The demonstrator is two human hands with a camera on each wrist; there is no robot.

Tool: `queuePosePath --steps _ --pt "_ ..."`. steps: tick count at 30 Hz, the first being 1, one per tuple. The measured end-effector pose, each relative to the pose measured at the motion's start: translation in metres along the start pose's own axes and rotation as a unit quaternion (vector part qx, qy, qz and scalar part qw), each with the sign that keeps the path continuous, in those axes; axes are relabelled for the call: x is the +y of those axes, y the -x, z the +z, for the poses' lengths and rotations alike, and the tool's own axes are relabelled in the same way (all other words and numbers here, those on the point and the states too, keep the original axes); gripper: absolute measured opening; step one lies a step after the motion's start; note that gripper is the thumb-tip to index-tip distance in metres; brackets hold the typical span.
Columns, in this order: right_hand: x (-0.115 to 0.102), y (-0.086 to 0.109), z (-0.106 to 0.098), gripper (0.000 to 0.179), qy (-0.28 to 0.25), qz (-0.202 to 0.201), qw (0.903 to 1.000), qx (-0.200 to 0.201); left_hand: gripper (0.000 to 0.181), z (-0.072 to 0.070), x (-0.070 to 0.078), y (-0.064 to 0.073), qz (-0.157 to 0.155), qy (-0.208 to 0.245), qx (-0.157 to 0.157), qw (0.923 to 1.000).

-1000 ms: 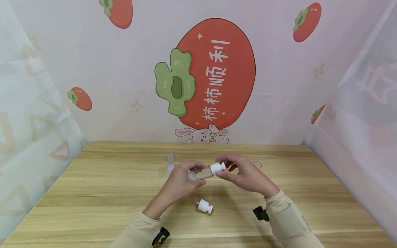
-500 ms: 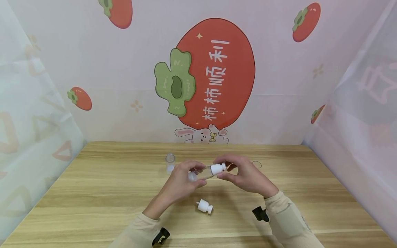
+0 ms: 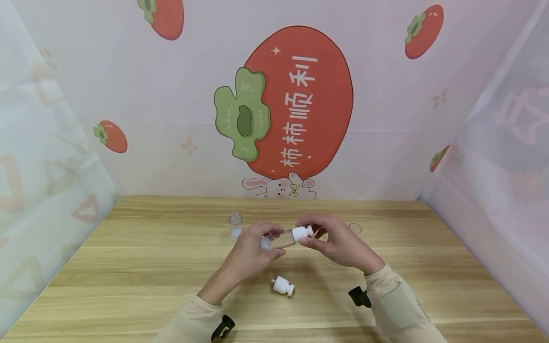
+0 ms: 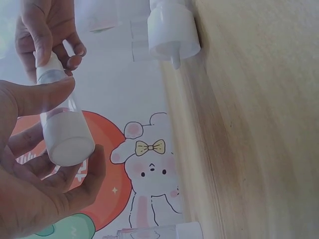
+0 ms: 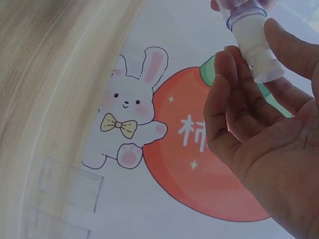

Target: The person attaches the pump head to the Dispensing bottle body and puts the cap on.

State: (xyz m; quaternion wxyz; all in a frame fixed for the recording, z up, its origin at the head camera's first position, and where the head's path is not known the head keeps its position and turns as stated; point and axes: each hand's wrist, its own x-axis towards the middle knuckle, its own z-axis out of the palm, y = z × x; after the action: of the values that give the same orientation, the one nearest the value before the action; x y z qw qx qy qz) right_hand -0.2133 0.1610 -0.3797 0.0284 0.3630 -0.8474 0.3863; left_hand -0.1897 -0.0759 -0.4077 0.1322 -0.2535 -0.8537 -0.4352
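Note:
In my left hand (image 3: pixel 253 250) I grip a small clear bottle (image 3: pixel 283 239) with a white base (image 4: pixel 70 142), held tilted above the table. A white pump top (image 3: pixel 302 233) sits at the bottle's neck, and my right hand (image 3: pixel 339 240) pinches it between thumb and fingers. The right wrist view shows the fingers of that hand (image 5: pixel 279 144) around the narrow end of the pump top (image 5: pixel 255 45). How tightly the pump top is seated cannot be made out. Below the hands, a second white pump top (image 3: pixel 283 286) lies on the wooden table (image 3: pixel 150 286).
Behind my left hand is another clear bottle (image 3: pixel 236 225) with a white base. A clear round-rimmed piece (image 3: pixel 355 227) stands beyond my right hand; two clear cylinders (image 5: pixel 70 184) appear in the right wrist view. A printed wall (image 3: pixel 386 157) closes the table's back.
The fingers of my right hand have shifted slightly on the pump top. My left hand and the bottle have stayed almost still.

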Motion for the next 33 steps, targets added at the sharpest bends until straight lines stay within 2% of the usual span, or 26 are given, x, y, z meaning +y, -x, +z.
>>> queuePosePath --steps 12,18,23,28,33 --pt "0.002 0.0 0.0 0.023 0.005 0.029 0.9994 -0.016 0.037 0.001 0.001 0.0 0.004 -0.005 0.007 1.0" --pt "0.003 0.002 -0.008 0.03 0.008 0.039 0.9991 -0.011 0.038 0.001 0.001 0.0 0.0 -0.006 0.011 0.9999" --pt "0.007 0.007 -0.023 0.034 0.011 0.056 0.9983 0.01 0.037 0.001 0.001 0.0 -0.009 -0.013 0.019 0.9997" --pt "0.016 0.013 -0.041 0.031 0.017 0.063 0.9969 0.044 0.037 0.002 0.001 -0.001 -0.012 -0.011 0.025 0.9996" --pt "0.024 0.015 -0.049 0.029 0.023 0.065 0.9949 0.073 0.036 0.003 0.0 -0.001 -0.016 -0.01 0.028 0.9994"
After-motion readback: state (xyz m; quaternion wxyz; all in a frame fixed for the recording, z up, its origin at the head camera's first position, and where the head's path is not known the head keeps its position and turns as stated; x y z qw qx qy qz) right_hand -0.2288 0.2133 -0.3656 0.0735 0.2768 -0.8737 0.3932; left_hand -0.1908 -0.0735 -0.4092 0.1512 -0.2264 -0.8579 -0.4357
